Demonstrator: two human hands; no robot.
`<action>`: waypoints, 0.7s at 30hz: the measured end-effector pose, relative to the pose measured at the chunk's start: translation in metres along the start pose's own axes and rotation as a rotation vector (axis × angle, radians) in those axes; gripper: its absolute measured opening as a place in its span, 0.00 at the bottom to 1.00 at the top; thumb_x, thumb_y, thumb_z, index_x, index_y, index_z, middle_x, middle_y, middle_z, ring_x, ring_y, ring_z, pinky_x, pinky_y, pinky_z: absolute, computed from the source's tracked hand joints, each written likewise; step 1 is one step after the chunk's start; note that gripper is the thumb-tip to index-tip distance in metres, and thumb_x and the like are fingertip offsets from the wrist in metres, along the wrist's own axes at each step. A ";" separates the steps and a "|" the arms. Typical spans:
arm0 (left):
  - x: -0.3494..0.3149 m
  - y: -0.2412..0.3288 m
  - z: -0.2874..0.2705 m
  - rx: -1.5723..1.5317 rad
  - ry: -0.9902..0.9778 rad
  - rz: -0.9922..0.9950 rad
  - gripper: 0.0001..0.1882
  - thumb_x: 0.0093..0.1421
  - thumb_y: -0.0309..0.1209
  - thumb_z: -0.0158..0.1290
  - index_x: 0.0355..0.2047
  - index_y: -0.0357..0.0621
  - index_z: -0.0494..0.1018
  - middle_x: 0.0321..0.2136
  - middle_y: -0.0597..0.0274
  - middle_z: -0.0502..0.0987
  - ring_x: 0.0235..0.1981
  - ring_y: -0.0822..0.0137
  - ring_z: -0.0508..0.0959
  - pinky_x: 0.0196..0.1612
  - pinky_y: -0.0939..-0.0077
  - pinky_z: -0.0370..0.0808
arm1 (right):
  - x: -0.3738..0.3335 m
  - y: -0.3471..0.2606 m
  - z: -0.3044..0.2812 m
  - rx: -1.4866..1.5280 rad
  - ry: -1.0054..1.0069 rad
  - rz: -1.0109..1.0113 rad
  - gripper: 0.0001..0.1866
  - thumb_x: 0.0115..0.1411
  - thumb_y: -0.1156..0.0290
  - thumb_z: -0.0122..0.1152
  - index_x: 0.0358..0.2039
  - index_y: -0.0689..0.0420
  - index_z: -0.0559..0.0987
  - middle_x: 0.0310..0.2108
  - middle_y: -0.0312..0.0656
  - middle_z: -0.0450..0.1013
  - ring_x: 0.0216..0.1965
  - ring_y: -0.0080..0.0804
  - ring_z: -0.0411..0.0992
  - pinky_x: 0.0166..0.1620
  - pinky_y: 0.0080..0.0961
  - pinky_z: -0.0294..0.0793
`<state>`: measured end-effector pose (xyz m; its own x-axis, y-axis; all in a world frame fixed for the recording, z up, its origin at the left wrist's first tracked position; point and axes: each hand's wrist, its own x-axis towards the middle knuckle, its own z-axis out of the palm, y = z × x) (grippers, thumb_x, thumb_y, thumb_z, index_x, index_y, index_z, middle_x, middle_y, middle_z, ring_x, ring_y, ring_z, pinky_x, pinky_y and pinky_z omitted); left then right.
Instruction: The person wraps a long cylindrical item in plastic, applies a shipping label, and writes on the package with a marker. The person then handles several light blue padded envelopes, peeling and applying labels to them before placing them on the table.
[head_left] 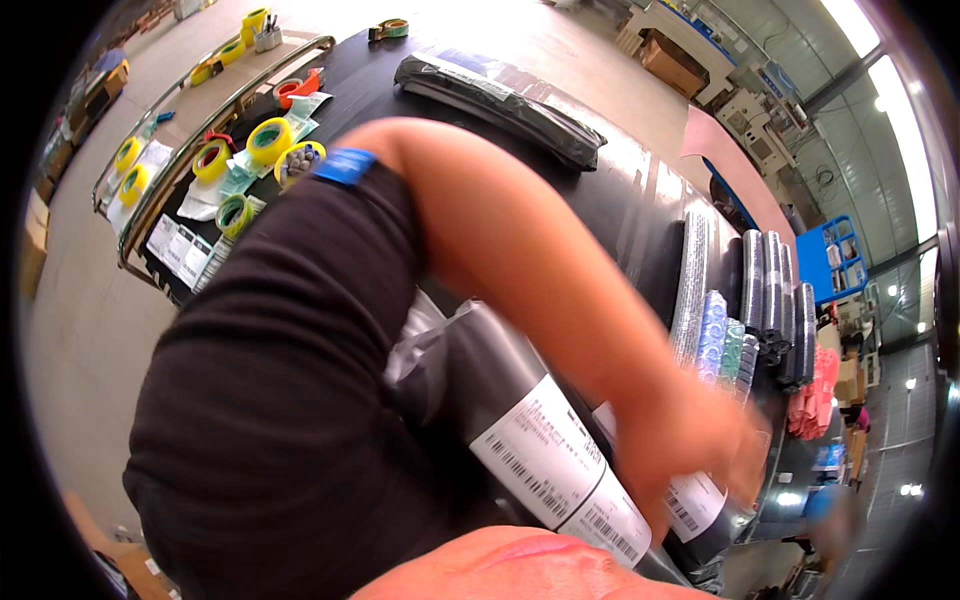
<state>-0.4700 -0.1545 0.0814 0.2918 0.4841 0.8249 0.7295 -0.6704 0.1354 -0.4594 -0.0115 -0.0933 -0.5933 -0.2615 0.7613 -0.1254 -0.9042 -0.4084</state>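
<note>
A bare forearm in a black sleeve (270, 330) crosses from the left; it is my left arm. My left hand (685, 430) is blurred by motion over two wrapped parcels, its thumb side toward the nearer one. That nearer long dark-grey plastic parcel (480, 350) lies close to me, with white barcode labels (550, 455) along it. Beyond it, partly behind the hand, is a second dark parcel with a white label (695, 505). Bare skin shows at the lower edge. My right hand cannot be made out.
A flat black parcel (500, 105) lies on the far part of the dark table (610, 200). Several wrapped rolls (695, 290) stand at the right, near pink wrapped goods (815, 395). On the left, a metal-railed cart (150, 230) carries yellow tape rolls (268, 140). A blue rack (832, 258) stands beyond.
</note>
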 end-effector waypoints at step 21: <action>-0.438 -0.199 -0.240 1.151 -0.708 -1.959 0.59 0.45 0.56 0.66 0.70 0.49 0.46 0.68 0.58 0.52 0.70 0.61 0.50 0.71 0.60 0.41 | -0.010 0.036 -0.123 -0.135 0.296 0.069 0.32 0.66 0.38 0.39 0.52 0.51 0.76 0.44 0.41 0.76 0.56 0.38 0.66 0.70 0.49 0.40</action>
<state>-0.8913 -0.3683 -0.1752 -0.9863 0.1216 -0.1111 0.1444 0.9629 -0.2280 -0.5556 0.0006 -0.1778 -0.8067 -0.1936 0.5583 -0.1692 -0.8296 -0.5321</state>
